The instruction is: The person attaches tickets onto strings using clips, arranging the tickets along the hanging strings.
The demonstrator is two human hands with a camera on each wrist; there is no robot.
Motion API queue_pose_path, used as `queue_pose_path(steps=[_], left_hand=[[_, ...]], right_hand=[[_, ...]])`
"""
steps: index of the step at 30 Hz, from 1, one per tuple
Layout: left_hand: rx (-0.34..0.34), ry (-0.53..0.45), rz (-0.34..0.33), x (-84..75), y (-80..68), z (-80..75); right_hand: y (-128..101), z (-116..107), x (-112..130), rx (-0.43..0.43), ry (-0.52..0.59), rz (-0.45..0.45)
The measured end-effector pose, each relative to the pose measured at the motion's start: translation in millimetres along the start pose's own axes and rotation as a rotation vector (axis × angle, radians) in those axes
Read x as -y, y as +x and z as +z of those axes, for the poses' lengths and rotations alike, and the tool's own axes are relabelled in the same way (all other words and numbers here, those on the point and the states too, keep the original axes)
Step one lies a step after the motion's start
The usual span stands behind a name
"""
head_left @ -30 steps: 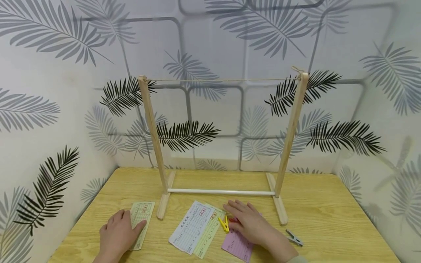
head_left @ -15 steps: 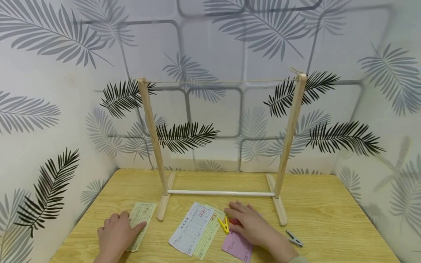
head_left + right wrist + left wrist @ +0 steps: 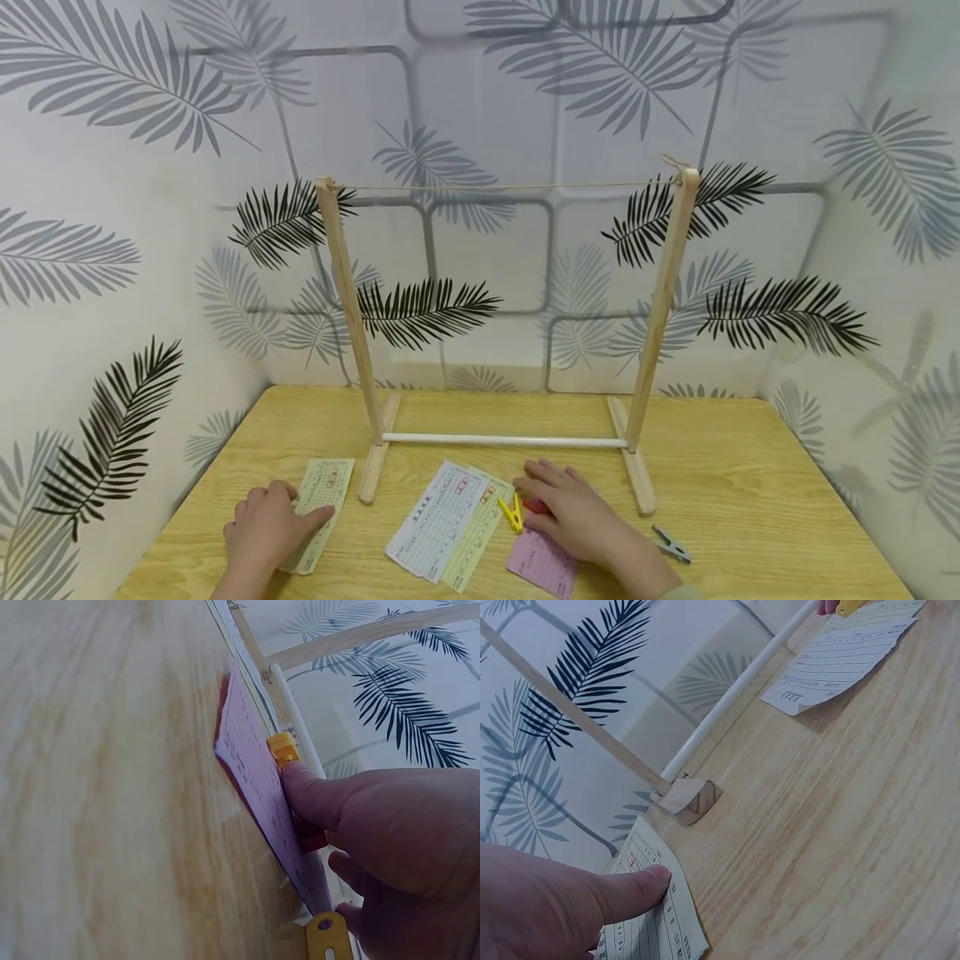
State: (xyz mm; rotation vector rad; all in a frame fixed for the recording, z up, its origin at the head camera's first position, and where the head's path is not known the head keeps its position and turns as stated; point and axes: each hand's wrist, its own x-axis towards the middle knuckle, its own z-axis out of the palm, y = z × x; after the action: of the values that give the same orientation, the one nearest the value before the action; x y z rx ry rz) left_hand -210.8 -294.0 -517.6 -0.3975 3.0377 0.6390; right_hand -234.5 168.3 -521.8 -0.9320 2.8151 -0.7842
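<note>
At the left of the head view, my left hand (image 3: pixel 264 529) holds a pale green printed slip (image 3: pixel 327 496). Its thumb lies across the slip's face, as the left wrist view shows, and the other fingers are at the far edge, mostly hidden. My right hand (image 3: pixel 573 508) rests loosely over a pink slip (image 3: pixel 542 560), fingers spread. A red clothespin (image 3: pixel 311 838) lies between its thumb and fingers, partly hidden. Close by the thumb is a yellow clothespin (image 3: pixel 512 512). Under the hand, a yellow piece with a hole (image 3: pixel 328 937) shows in the right wrist view.
A white slip (image 3: pixel 435 521) overlaps a yellow-green slip (image 3: pixel 476 537) between the hands. Behind stands a wooden frame (image 3: pixel 660 312) with a string (image 3: pixel 502 186) along its top and a white bar (image 3: pixel 502 439) low down. A grey clothespin (image 3: pixel 672 546) lies at right.
The pale green slip has shifted slightly under my left hand. My right hand has barely moved, and a little more of the red clothespin shows.
</note>
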Motion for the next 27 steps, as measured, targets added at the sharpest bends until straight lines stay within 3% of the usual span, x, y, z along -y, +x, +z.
queue_pose_path(steps=[27], left_hand=[[0.008, -0.018, 0.004, 0.0, 0.4, -5.8]], right_hand=[[6.3, 0.5, 0.4, -0.046, -0.037, -0.008]])
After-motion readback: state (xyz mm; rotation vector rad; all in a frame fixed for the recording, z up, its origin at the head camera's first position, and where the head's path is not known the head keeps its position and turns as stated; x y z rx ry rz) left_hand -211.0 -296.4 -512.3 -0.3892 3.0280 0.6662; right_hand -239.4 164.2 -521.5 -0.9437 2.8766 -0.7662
